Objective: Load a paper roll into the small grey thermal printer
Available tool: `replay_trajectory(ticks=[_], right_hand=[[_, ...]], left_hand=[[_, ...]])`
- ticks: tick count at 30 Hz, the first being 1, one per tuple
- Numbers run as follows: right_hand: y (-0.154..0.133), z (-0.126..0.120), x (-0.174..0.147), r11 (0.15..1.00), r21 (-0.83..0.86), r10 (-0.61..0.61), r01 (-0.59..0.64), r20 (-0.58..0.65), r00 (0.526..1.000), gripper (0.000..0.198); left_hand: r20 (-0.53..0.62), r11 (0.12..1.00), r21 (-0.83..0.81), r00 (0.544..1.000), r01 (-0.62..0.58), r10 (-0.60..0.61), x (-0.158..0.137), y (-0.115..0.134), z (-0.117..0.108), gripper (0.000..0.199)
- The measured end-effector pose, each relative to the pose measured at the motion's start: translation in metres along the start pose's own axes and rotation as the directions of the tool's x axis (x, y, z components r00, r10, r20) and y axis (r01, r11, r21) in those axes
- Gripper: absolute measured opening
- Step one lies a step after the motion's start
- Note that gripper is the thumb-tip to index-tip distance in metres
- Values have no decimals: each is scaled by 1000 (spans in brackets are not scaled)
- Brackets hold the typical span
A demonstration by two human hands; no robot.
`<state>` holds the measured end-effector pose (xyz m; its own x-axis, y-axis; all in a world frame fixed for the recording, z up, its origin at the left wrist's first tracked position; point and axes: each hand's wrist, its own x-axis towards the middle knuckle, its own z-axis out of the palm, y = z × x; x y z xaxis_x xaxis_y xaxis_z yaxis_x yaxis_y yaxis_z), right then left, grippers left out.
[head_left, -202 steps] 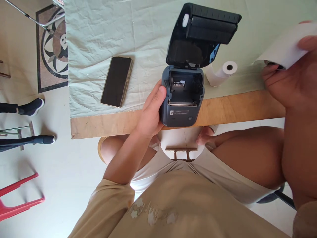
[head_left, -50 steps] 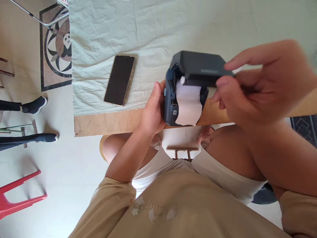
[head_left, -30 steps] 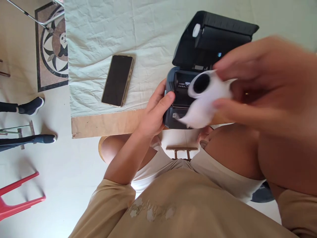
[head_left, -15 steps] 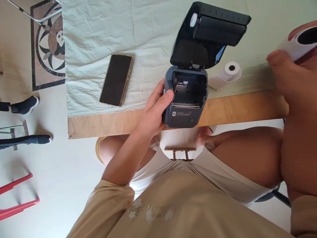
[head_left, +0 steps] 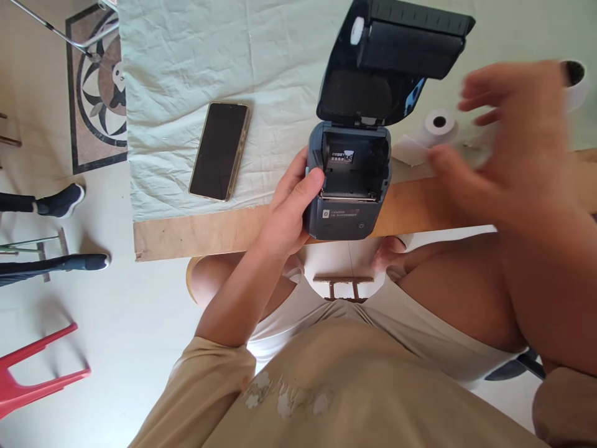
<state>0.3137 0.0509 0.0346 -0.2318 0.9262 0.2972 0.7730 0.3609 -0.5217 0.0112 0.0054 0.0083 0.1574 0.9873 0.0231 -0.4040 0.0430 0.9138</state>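
Small dark label printer [head_left: 346, 190] at the near edge of the wooden table [head_left: 196, 231], half on the pale green cloth [head_left: 196, 62]. Lid [head_left: 392, 59] swung fully up and back, paper bay empty.

Left hand [head_left: 290, 208] closed around the printer's left flank — thumb hooked over the bay rim, fingers wrapped round the side. Looks like a steadying hold.

Right hand [head_left: 508, 140] in the air to the right, motion-blurred, fingers spread and loosely curled. Empty by the look of it, touching nothing; blur leaves some doubt.

Two white paper rolls on the cloth behind it: near roll [head_left: 436, 124] just right of the lid with a loose tail, far roll [head_left: 571, 84] partly hidden by the fingers.

Handling, as a judgement:
- Printer: rigid plastic shell, probably light, smooth sides, so a wrap grip on the body beats a pinch.
- Open lid on a hinge — weak point, not a handle.
- Rolls: very light, crushable; best held by the flat ends or lightly round the barrel, loose tail apt to unwind.

Also there: phone [head_left: 219, 151] face up left of the printer, well apart; red plastic chair [head_left: 32, 386] on the floor; another person's dark-socked feet [head_left: 60, 199] at far left.
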Motion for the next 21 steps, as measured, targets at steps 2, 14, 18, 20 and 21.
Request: replay_trajectory(ticks=[2, 14, 18, 20, 21], right_hand=[[-6, 15, 6, 999, -26, -43, 45, 86, 995, 77], [-9, 22, 19, 773, 557, 326, -303, 62, 943, 87], [-3, 22, 22, 519, 737, 400, -433, 239, 885, 54], [-11, 18, 19, 529, 750, 386, -398, 205, 900, 54], [-18, 15, 16, 577, 751, 366, -321, 114, 924, 57]], left_hand=[[-24, 1000, 30, 1000, 6, -6, 0, 0, -1, 55], [-16, 996, 74, 998, 54, -53, -2, 3, 2, 64], [-20, 995, 82, 998, 53, -51, -1, 4, 4, 64], [-32, 994, 91, 998, 52, -50, -1, 3, 3, 66], [-33, 994, 92, 998, 50, -47, -1, 2, 2, 67]])
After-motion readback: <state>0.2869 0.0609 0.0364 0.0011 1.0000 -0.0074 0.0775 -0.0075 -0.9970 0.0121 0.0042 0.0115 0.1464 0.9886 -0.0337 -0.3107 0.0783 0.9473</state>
